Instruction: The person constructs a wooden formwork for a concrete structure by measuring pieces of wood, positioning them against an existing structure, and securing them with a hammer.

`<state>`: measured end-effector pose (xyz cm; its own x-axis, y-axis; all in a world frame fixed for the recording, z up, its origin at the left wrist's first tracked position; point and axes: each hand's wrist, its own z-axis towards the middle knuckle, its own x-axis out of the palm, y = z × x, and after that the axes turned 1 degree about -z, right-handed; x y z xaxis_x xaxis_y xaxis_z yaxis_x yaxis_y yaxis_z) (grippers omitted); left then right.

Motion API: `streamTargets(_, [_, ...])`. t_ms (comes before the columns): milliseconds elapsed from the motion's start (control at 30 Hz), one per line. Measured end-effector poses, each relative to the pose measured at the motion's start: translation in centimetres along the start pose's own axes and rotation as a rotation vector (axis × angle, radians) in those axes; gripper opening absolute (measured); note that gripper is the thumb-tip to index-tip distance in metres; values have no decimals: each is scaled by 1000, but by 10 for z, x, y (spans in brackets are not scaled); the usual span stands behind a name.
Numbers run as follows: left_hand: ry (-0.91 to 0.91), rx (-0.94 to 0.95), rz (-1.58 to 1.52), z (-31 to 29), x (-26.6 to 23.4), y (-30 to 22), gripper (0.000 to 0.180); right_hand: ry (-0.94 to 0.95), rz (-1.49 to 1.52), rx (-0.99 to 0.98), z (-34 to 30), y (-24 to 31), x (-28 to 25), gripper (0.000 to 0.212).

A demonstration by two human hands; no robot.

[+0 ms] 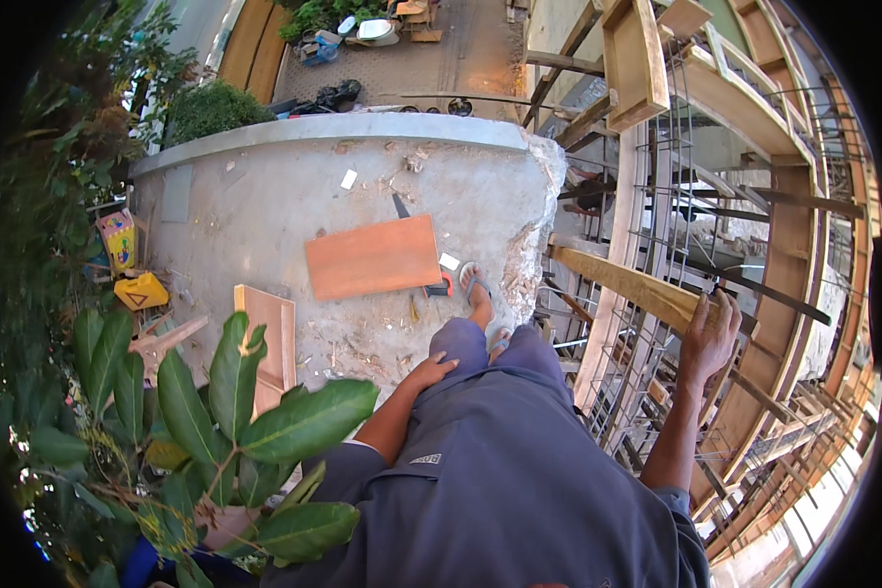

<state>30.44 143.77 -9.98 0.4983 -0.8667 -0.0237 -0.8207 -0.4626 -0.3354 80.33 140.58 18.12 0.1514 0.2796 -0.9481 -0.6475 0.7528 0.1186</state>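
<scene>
Right hand [712,338] is on a long yellowish-brown timber beam [647,286], near the end away from the slab; fingers bent over it, can't tell if grasping or just resting. Beam runs from the broken edge of the grey concrete slab [265,220] out over the rebar cages [647,323] and timber formwork [792,235] on the right. A dark narrow strip [789,302] sits just beyond the fingertips; contact unclear. Left hand [433,372] is released, laid on the left knee of the dark blue trousers [461,345]. Flat orange-brown rectangular board [372,258] lies on the slab ahead of the feet, partly covering a saw with a red-and-black handle [447,285]. Second, lighter brown wooden panel [272,338] is left of it, nearer the large-leaved green plant [309,421].
</scene>
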Motion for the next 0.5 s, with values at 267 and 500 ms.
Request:
streamTargets(267, [66,-4,59,9,-41,-55,89,-75,-7,-30,10,1,7,26])
streamTargets(500, [93,-23,-55,39,-66,-84,87,7,-38,32,18,14,2,33])
